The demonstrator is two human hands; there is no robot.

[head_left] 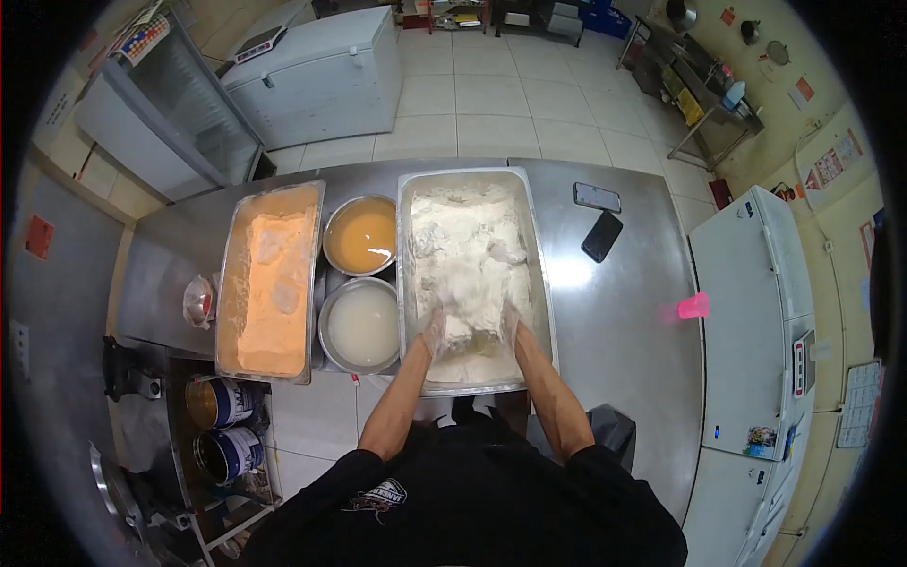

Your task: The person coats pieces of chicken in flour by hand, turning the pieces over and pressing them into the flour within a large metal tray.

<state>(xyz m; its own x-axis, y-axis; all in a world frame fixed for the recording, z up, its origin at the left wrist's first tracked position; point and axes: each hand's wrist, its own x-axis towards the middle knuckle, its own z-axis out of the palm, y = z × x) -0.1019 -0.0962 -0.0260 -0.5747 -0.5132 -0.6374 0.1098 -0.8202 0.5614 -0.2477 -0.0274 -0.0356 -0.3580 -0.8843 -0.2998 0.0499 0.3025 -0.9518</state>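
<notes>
Both hands are in a deep rectangular metal tray [542, 283] filled with white flour-like powder [463, 213]. My left hand [435, 333] is at the left side of the tray's near half, its fingers sunk in the powder and blurred. Opposite it, my right hand [511, 327] is coated in the same powder, fingers also hidden. Between them the powder is heaped and smeared by motion; whether pieces lie inside it I cannot make out. Lumpy coated shapes show farther up the tray.
To the left stand a bowl of orange liquid [367, 234], a bowl of cloudy whitish liquid [363, 326] and a tray of orange powder [269, 326]. Two phones [602, 235] and a pink cup [693, 305] are on the steel table [624, 378] at right.
</notes>
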